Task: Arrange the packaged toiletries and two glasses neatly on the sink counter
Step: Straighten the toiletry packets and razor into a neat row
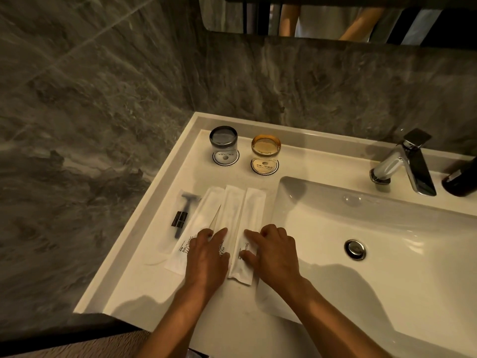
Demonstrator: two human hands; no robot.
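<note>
White stone makes up the sink counter (144,288), and it sits in a corner of grey marble walls. Three white toothbrush packets lie side by side near the front edge of the counter, just left of the sink bowl (387,254). They say "BRUSHING TEETH" on them. The left packet (198,218) leans a little, so its top end points away from the middle packet (231,208). The right packet (253,213) lies straight beside the middle one.

At the left edge of the counter lies a razor in a clear bag (180,215), just beside the left packet.

The left hand (206,257) lies flat and open on the left and middle packets, with the fingers spread. It holds nothing. The right hand (273,251) presses down on the right packet with its fingertips (the fingers are bent, but it grips nothing).

Near the back edge of the counter stand two glasses, each upside down on a round paper coaster. The grey glass (223,142) is closer to the back left corner. The amber glass (265,151) stands just to its right, not touching it.

A shiny faucet (405,164) stands behind the bowl. A dark bottle (462,179) peeks in at the right.
</note>
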